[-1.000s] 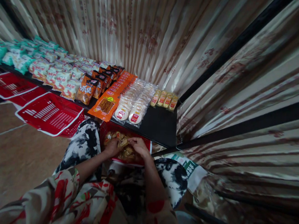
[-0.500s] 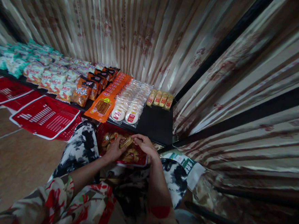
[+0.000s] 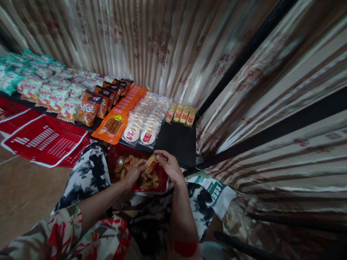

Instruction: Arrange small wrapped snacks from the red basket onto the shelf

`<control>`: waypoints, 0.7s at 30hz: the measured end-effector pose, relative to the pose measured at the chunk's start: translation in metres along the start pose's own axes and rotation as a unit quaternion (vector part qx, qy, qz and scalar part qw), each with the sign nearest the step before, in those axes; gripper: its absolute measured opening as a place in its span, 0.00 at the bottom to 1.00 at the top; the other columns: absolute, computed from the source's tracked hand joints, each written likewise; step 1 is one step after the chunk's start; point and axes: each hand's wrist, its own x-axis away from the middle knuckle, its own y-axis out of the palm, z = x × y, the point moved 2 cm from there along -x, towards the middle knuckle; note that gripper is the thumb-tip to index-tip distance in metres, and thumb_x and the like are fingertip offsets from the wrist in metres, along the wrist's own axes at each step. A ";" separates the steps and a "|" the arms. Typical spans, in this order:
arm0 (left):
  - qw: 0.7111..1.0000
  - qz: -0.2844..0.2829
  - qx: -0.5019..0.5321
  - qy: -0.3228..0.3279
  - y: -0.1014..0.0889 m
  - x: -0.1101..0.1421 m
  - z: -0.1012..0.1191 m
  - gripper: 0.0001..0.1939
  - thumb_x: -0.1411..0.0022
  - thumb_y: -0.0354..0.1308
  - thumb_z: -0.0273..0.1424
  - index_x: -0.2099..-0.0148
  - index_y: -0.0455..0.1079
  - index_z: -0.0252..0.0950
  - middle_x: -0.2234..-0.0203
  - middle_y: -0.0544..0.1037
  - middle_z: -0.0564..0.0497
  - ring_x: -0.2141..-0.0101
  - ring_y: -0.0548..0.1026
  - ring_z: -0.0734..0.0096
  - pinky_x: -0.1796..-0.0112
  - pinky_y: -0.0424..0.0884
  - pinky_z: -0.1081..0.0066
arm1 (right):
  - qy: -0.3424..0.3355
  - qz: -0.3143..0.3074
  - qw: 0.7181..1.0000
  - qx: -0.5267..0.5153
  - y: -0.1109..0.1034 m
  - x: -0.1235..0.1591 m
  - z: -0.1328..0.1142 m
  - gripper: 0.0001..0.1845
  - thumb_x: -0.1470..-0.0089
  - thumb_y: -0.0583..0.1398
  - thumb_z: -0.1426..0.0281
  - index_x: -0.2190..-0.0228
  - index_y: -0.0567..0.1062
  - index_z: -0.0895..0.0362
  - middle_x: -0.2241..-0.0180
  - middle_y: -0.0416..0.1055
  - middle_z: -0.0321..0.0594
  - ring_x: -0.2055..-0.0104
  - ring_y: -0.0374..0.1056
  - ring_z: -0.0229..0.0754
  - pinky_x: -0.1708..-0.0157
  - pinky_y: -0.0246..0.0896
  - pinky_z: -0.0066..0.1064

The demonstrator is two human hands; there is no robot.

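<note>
In the head view, I have the left hand (image 3: 134, 175) closed around the lower end of a yellow packet (image 3: 151, 164). My right hand (image 3: 168, 164) has its fingers bunched narrow at the packet's upper end; I cannot tell how firmly they grip. The packet is tilted, above a red basket (image 3: 118, 150) holding more packets (image 3: 125, 164). Just beyond is a black shelf (image 3: 178, 142), where four similar packs (image 3: 180, 114) stand in a row, right of white crackers (image 3: 148, 134) and an orange bag (image 3: 114, 124).
</note>
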 end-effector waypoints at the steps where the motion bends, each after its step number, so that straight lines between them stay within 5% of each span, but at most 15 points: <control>1: 1.000 0.000 0.008 -0.003 0.002 -0.001 0.001 0.12 0.48 0.54 0.35 0.62 0.63 0.35 0.71 0.74 0.52 0.77 0.74 0.76 0.78 0.65 0.77 | -0.004 0.008 1.000 -0.001 0.000 -0.001 -0.001 0.19 0.55 0.59 0.60 0.62 0.73 0.58 0.70 0.71 0.37 0.71 0.64 0.35 0.71 0.59 0.25; 8: 0.997 -0.001 0.075 -0.016 0.011 -0.010 0.010 0.08 0.45 0.51 0.31 0.63 0.63 0.34 0.75 0.73 0.53 0.82 0.72 0.78 0.82 0.62 0.79 | -0.037 0.089 0.995 0.029 -0.006 -0.007 -0.001 0.20 0.57 0.59 0.62 0.62 0.74 0.59 0.73 0.66 0.35 0.76 0.58 0.32 0.74 0.57 0.24; 13: 0.998 -0.018 0.068 -0.005 0.017 -0.017 0.018 0.09 0.45 0.51 0.32 0.63 0.66 0.33 0.77 0.72 0.54 0.83 0.70 0.79 0.83 0.60 0.80 | -0.048 0.165 0.983 0.068 -0.013 -0.008 -0.003 0.22 0.56 0.58 0.63 0.59 0.74 0.59 0.64 0.66 0.41 0.75 0.60 0.31 0.72 0.61 0.26; 18: 1.000 0.000 0.001 -0.005 0.021 -0.025 0.035 0.10 0.46 0.51 0.35 0.70 0.65 0.32 0.82 0.70 0.55 0.86 0.67 0.81 0.85 0.58 0.80 | -0.077 0.144 0.978 0.129 -0.019 -0.008 -0.007 0.25 0.52 0.54 0.70 0.50 0.69 0.54 0.56 0.67 0.41 0.73 0.62 0.31 0.69 0.62 0.26; 21: 0.999 0.018 -0.032 -0.021 0.024 -0.029 0.050 0.11 0.47 0.52 0.36 0.71 0.65 0.32 0.83 0.70 0.55 0.86 0.67 0.79 0.86 0.57 0.80 | -0.107 0.110 0.974 0.167 -0.021 -0.007 -0.011 0.25 0.53 0.51 0.75 0.52 0.70 0.52 0.54 0.68 0.39 0.62 0.65 0.35 0.60 0.61 0.27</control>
